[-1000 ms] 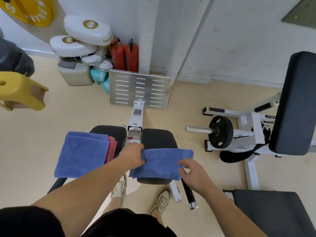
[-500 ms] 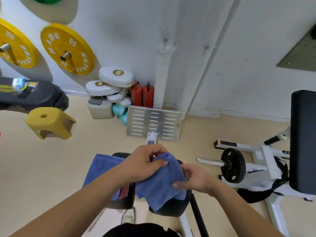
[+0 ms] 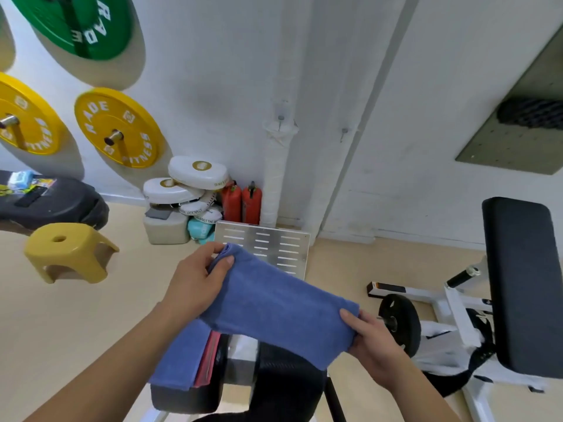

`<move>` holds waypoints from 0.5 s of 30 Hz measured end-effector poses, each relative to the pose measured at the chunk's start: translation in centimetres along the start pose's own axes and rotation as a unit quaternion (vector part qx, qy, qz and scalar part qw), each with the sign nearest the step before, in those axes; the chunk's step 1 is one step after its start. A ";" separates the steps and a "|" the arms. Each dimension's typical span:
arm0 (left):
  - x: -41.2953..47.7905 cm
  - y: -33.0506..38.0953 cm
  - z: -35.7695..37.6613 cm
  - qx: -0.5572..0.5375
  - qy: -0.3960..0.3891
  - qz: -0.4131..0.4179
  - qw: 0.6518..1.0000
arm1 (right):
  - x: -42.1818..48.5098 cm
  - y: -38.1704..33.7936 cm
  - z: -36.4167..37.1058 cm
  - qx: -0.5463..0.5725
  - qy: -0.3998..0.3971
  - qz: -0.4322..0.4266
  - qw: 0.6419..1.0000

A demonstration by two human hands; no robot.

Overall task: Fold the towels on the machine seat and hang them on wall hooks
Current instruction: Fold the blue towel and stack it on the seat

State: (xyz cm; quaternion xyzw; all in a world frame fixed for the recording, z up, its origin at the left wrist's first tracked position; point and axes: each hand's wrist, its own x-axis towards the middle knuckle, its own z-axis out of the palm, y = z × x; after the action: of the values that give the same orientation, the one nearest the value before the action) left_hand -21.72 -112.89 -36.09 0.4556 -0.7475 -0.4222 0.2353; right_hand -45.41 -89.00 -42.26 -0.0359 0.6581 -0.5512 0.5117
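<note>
White gym wall (image 3: 213, 86), left grip (image 3: 195, 284) and right grip (image 3: 371, 345) pinching ends of blue towel (image 3: 274, 306), seat (image 3: 286, 385) half hidden

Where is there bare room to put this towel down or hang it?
The right seat pad, under the held towel, shows bare; the left pad carries the towel stack. Both wall hooks are bare, plain wall around them. Floor is open between yellow stool and left pad; below the hooks, white pads and extinguishers crowd the wall.
</note>
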 end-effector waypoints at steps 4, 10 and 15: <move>-1.3 -2.1 2.2 -0.048 -0.043 -0.097 0.993 | -0.5 0.9 2.0 -0.009 0.089 -0.002 0.996; -3.5 -1.8 4.1 -0.096 -0.066 -0.123 0.986 | -1.3 0.4 7.4 -0.068 0.096 -0.055 0.992; -6.1 -0.2 5.4 -0.147 -0.095 -0.102 0.979 | -1.4 0.6 13.0 -0.067 0.022 -0.073 0.995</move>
State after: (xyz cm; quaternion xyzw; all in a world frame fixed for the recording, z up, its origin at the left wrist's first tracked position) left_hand -22.70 -105.36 -38.98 0.4475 -0.6455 -0.5912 0.1831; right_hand -35.13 -96.87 -40.08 -0.1062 0.7002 -0.5423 0.4521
